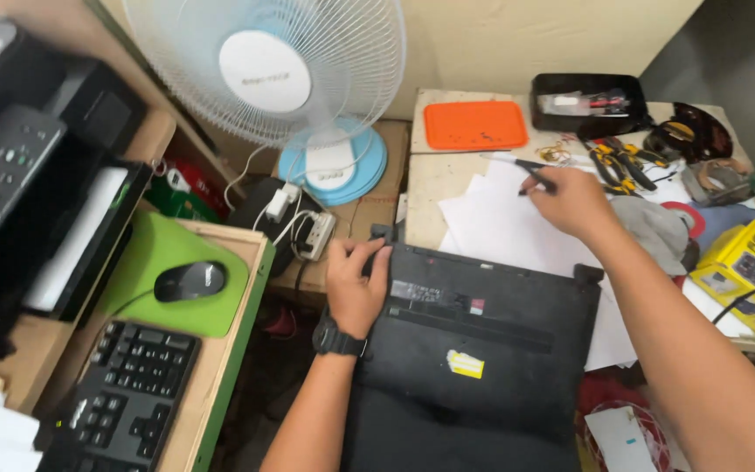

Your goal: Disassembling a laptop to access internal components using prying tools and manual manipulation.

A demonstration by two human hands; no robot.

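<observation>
Two hands at work: the left hand (356, 284) presses down on the top-left corner of an upturned black laptop (482, 350), which lies half on the table (434, 175) and half over its near edge, while the right hand (574, 203) pinches a black-handled screwdriver (526, 166) above loose white paper sheets (500, 223). That overhang looks risky; ease the left palm off and the laptop could tip toward the lap. Paper underneath may slide, too. Crowding the far side are pliers (622, 164), an orange tray (475, 125), a black tray (589, 103), a yellow multimeter (744, 262). Left of it, a white fan (268, 74) and power strip (312, 232).
</observation>
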